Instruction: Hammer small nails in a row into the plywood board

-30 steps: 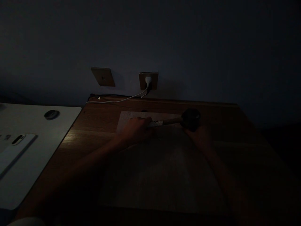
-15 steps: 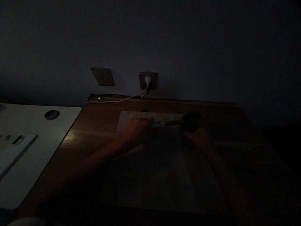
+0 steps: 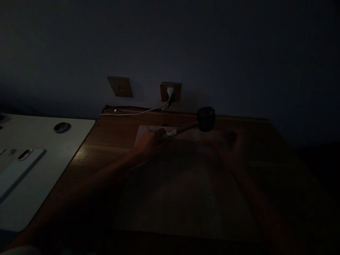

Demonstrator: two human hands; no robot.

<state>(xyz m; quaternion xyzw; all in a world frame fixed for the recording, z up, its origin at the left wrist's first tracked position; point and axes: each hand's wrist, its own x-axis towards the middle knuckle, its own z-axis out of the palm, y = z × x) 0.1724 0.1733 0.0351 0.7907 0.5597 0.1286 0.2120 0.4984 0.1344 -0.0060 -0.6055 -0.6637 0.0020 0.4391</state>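
My left hand [image 3: 151, 142] is closed around the pale lower handle of a mallet [image 3: 206, 119]. The mallet has a dark, rounded head and a wooden shaft, tilted up to the right over the far part of the table. To the right of it, apart from the head, is my right hand [image 3: 231, 150]. It is dim and smeared by motion, so its fingers and anything in them cannot be made out. Beneath both hands a thin, pale sheet [image 3: 186, 198] lies flat on the wooden table [image 3: 106, 148].
A white board or tabletop [image 3: 61, 152] adjoins at left, with a white phone-like object [image 3: 20, 171] and a small dark round piece [image 3: 62, 127]. Along the wall runs a white cable [image 3: 138, 113] from a socket [image 3: 163, 92]. A second wall plate [image 3: 120, 86] is beside it. The light is very low.
The mallet head has risen and moved left, away from my right hand, which touched or stayed close to it before. My left hand has shifted slightly left, still gripping the handle.
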